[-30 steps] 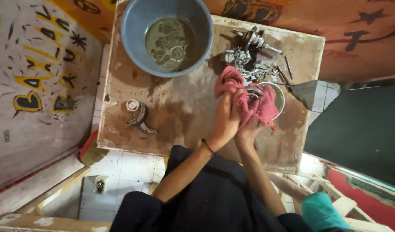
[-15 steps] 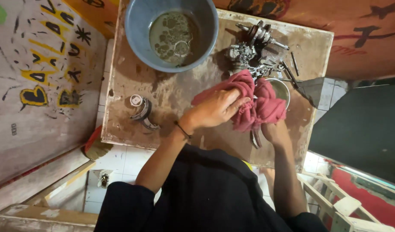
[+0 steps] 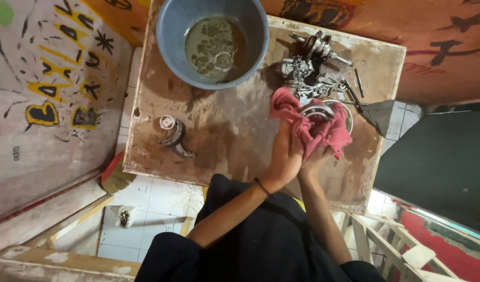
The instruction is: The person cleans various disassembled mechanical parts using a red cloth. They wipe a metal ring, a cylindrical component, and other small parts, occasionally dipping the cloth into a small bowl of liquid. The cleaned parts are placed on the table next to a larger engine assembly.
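My left hand point(image 3: 285, 155) and my right hand point(image 3: 317, 155) are pressed together over the right half of a worn wooden table point(image 3: 224, 130). Both grip a crumpled pink rag point(image 3: 323, 133). The rag is wrapped around a round metal part point(image 3: 316, 111), whose shiny rim shows at the top of the cloth. My right hand is mostly hidden under the rag and behind my left hand.
A blue basin point(image 3: 172, 31) of murky liquid stands at the table's far edge. Several metal engine parts point(image 3: 313, 65) lie at the far right, beside a small metal bowl point(image 3: 347, 112). A curved metal piece point(image 3: 173, 137) lies at the left. White floor tiles point(image 3: 146, 209) show below.
My left hand has swung from lying across the top of the rag to beside my right hand, and the rag has opened enough to show the metal part's rim.
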